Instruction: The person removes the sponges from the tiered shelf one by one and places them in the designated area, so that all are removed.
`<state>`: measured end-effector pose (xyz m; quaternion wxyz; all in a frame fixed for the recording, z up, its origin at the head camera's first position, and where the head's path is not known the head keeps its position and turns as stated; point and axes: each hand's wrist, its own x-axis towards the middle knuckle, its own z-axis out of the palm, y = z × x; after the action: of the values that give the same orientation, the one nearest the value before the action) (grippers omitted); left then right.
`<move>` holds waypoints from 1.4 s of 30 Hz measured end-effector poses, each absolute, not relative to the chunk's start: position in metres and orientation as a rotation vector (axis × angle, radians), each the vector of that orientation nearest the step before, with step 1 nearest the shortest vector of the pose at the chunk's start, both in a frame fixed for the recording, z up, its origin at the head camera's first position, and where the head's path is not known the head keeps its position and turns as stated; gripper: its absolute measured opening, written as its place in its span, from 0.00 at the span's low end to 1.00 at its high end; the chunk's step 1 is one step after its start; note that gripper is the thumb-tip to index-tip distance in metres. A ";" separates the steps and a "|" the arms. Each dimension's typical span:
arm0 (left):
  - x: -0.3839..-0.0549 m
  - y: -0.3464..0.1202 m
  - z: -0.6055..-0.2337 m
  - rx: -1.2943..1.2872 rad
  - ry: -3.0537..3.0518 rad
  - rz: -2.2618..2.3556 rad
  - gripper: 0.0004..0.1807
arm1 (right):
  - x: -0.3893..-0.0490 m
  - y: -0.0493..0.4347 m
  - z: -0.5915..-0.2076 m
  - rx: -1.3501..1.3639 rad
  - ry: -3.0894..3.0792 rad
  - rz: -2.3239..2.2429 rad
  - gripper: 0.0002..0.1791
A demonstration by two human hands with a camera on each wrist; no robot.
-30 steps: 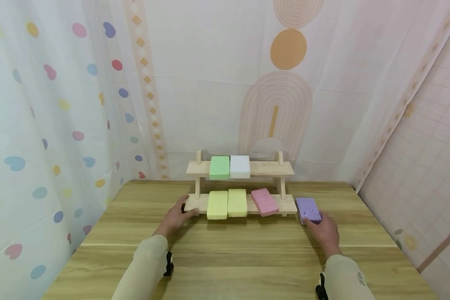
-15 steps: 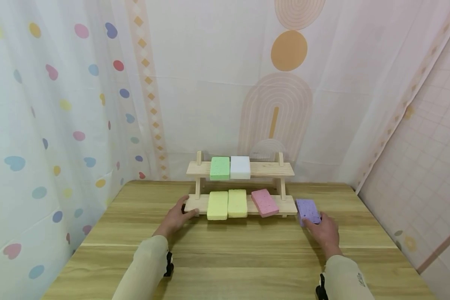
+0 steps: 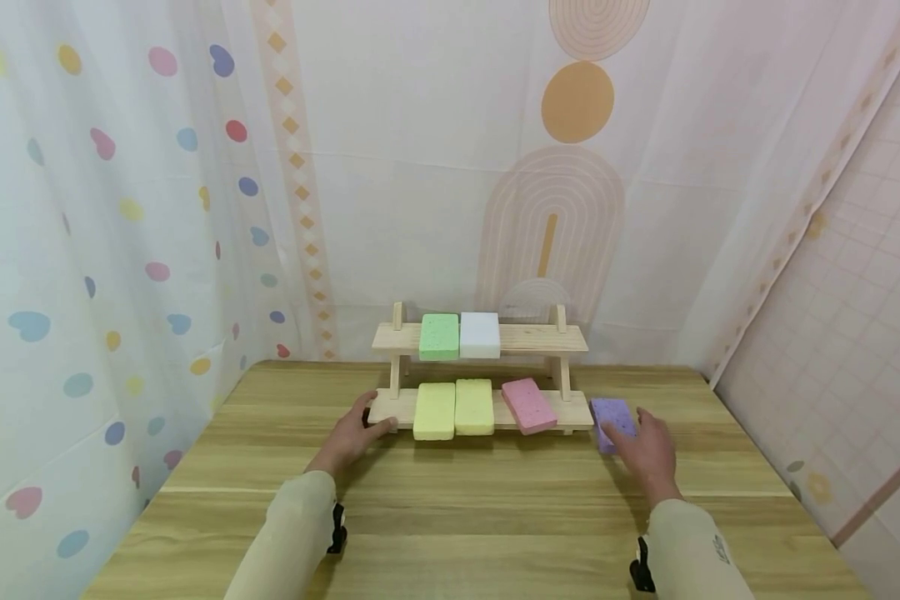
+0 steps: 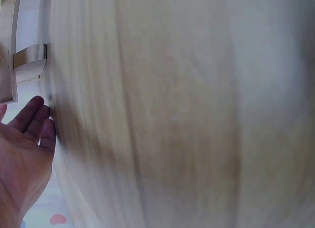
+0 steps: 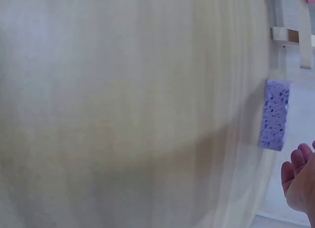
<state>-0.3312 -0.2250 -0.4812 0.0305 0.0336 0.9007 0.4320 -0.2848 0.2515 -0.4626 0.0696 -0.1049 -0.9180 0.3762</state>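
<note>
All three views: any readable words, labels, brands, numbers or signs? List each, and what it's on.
Right sleeve, head view: small dark lettering, too small and blurred to read.
Purple sponge, wooden rack: no text seen.
Readable text anywhere: none.

Left arm [image 3: 288, 529] stretched forward, left hand [image 3: 351, 435] with thumb [image 3: 383, 427] parted from fingers [image 4: 30, 113], right arm [image 3: 693, 546] extended too, right hand [image 3: 651, 457] relaxed (slightly blurred), thumb and fingers spread apart
</note>
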 end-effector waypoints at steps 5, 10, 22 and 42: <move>-0.331 -0.226 -0.482 0.102 2.775 1.332 0.48 | -0.289 0.245 -0.453 -0.297 -2.738 1.117 0.47; -0.332 -0.226 -0.483 0.100 2.767 1.341 0.48 | -0.295 0.239 -0.449 -0.305 -2.711 1.138 0.49; -0.334 -0.227 -0.483 0.102 2.755 1.340 0.49 | -0.302 0.225 -0.437 -0.257 -2.665 1.130 0.48; -0.332 -0.227 -0.483 0.114 2.759 1.353 0.47 | -0.313 0.184 -0.413 -0.156 -2.565 1.226 0.45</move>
<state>-0.3319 -0.2270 -0.4830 0.0334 0.0370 0.8967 0.4398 -0.3135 0.1837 -0.4126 0.1468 -0.0542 -0.8911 0.4260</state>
